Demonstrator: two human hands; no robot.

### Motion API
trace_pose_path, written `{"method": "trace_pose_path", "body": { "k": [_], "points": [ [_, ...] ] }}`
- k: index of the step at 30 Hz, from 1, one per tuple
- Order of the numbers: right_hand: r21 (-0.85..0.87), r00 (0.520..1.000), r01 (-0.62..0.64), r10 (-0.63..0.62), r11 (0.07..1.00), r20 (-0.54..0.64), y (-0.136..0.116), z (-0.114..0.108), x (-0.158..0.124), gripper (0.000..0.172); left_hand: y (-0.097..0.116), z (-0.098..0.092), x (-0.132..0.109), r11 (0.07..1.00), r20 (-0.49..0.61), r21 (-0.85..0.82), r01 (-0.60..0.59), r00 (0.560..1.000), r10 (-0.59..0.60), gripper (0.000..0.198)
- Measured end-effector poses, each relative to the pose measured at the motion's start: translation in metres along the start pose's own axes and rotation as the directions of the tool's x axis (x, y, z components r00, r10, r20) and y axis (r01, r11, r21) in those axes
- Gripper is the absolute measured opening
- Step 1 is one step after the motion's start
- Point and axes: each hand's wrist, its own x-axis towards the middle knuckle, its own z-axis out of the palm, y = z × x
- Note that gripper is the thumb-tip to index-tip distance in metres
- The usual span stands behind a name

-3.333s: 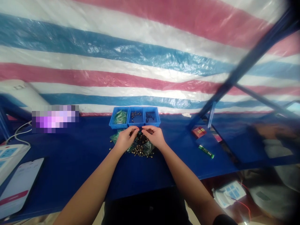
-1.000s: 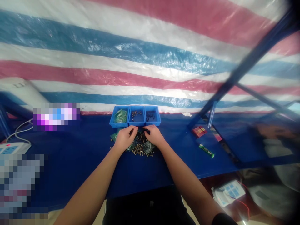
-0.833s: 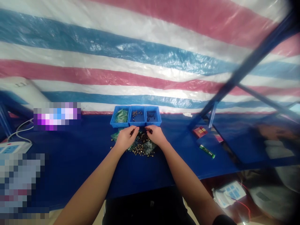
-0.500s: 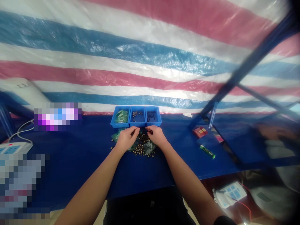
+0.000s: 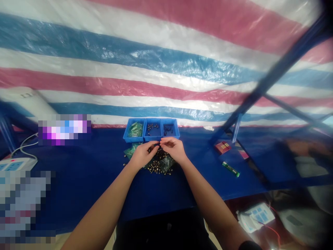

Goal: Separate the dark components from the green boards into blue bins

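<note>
My left hand (image 5: 142,153) and my right hand (image 5: 175,150) meet at the fingertips above a mixed pile, just in front of three joined blue bins. Both have their fingers pinched together; anything between them is too small to make out. Below them lie small brass-coloured metal parts (image 5: 155,167), dark bits and clear plastic pieces (image 5: 166,163). Green flat pieces (image 5: 129,152) stick out beside my left hand. The left bin (image 5: 134,140) holds greenish strips, the middle bin (image 5: 155,132) several small metal parts, the right bin (image 5: 171,139) dark thin pieces.
A red box (image 5: 223,147) and a green packet (image 5: 230,169) lie to the right on the blue table (image 5: 91,177). A white power strip (image 5: 18,165) with a cable sits at far left. Blue metal posts (image 5: 236,128) stand at right, before a striped sheet (image 5: 156,80).
My hands have come together over the pile, the left moving right and the right moving slightly left, so the fingertips now meet. The bins have stayed in place.
</note>
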Motion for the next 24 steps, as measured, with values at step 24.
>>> {"method": "trace_pose_path", "body": {
  "k": [24],
  "points": [
    [-0.049,0.999,-0.023,0.021,0.999,-0.034,-0.0024,0.0062,-0.0037,0.022,-0.0041,0.001,0.0002,0.999,-0.013,0.035,0.022,1.0,-0.022,0.034]
  ]
}}
